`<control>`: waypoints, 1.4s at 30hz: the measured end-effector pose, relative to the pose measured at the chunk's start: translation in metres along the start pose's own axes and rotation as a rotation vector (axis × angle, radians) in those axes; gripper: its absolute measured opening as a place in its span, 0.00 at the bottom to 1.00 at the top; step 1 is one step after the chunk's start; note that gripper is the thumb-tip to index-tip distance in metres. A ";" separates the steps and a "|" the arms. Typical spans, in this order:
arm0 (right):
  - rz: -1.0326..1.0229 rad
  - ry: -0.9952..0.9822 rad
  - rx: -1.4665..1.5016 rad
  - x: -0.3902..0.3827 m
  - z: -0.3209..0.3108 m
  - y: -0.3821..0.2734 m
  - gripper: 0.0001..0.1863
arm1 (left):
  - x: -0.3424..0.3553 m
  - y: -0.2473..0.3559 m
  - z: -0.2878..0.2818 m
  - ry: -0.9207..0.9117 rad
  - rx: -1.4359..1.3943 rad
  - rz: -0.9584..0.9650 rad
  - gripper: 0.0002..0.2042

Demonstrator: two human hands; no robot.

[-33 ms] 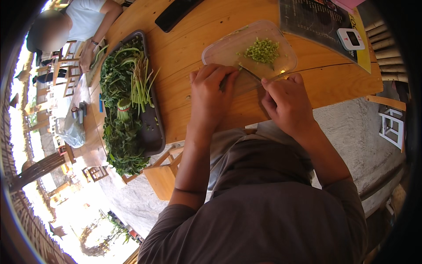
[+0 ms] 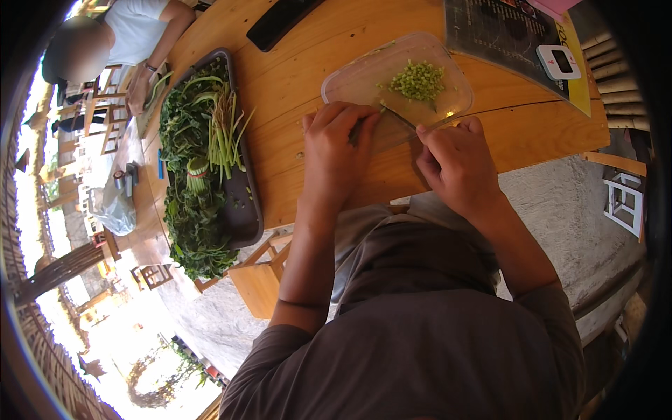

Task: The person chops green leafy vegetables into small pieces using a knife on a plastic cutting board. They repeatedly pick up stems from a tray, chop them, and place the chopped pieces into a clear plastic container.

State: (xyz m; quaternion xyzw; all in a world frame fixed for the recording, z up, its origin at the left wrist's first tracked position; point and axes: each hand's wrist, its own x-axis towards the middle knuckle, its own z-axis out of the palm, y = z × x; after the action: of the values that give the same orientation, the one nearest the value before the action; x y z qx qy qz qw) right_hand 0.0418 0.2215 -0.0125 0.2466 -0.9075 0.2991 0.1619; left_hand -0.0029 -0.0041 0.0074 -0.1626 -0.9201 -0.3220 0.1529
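Note:
My right hand is shut on a knife, its blade angled up-left over a pale translucent cutting board. My left hand is curled at the board's lower left, its fingers closed; what they hold is hidden. Finely chopped green pieces lie heaped on the board, above and between my hands. To the left, a long dark tray holds bunched leafy greens and pale green stalks, some spilling over its edge.
A black phone-like object lies at the back. A dark printed card carries a small white device at the right. Another person's hand rests at the upper left. A wooden chair stands below the table's edge.

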 end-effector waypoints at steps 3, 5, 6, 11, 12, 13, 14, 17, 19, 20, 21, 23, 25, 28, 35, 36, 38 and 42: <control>0.005 -0.007 0.008 -0.001 -0.001 0.001 0.20 | -0.001 -0.003 0.000 0.006 -0.021 0.000 0.03; 0.013 -0.014 0.026 -0.001 0.000 0.000 0.19 | -0.003 -0.003 -0.003 -0.009 0.007 -0.015 0.03; 0.013 0.011 0.037 -0.001 0.000 0.001 0.19 | -0.002 -0.003 -0.002 -0.006 0.012 -0.001 0.03; -0.049 0.100 0.041 0.001 -0.001 -0.001 0.19 | 0.002 0.001 0.002 0.024 0.050 0.051 0.04; -0.058 0.091 0.044 0.002 -0.002 -0.001 0.19 | 0.002 0.001 0.002 0.021 0.052 0.045 0.04; -0.067 0.083 0.044 0.003 -0.003 -0.001 0.20 | 0.001 0.001 0.002 0.017 0.053 0.040 0.04; -0.075 0.075 0.045 0.003 -0.004 -0.001 0.20 | 0.001 0.000 0.003 0.014 0.054 0.035 0.04; -0.030 0.007 0.059 -0.001 -0.001 0.000 0.17 | 0.000 -0.001 0.004 0.027 0.024 0.049 0.04; -0.050 0.010 0.036 0.001 -0.004 -0.001 0.20 | 0.001 0.000 0.004 0.013 0.032 0.041 0.04; -0.059 0.013 0.023 0.002 -0.005 -0.001 0.21 | 0.001 0.001 0.004 0.006 0.035 0.039 0.04; -0.064 0.023 0.009 0.005 -0.005 -0.002 0.22 | 0.002 0.001 0.004 0.002 0.041 0.037 0.04; -0.070 0.045 -0.018 0.010 -0.003 -0.004 0.22 | 0.003 0.002 0.003 -0.010 0.053 0.033 0.03; -0.059 0.025 -0.018 0.010 -0.001 -0.004 0.22 | 0.001 0.000 0.004 -0.005 0.043 0.030 0.03; -0.035 0.020 -0.011 0.006 -0.002 -0.003 0.22 | 0.001 0.000 0.002 -0.005 0.042 0.009 0.03; -0.013 0.030 0.053 -0.001 -0.003 -0.001 0.19 | 0.004 0.002 0.005 0.030 0.037 0.011 0.03; -0.019 0.035 0.059 0.000 -0.002 -0.001 0.19 | 0.004 0.002 0.004 0.033 0.035 0.016 0.03; -0.024 0.046 0.065 0.000 -0.002 -0.001 0.19 | 0.003 0.001 0.006 0.037 0.024 0.029 0.04; -0.038 0.023 0.040 0.000 -0.004 -0.001 0.19 | 0.003 0.001 0.007 0.036 0.028 0.031 0.04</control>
State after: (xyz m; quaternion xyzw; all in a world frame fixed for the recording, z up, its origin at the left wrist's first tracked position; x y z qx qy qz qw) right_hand 0.0425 0.2228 -0.0092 0.2633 -0.8946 0.3169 0.1731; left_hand -0.0062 0.0021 0.0037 -0.1687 -0.9190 -0.3096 0.1764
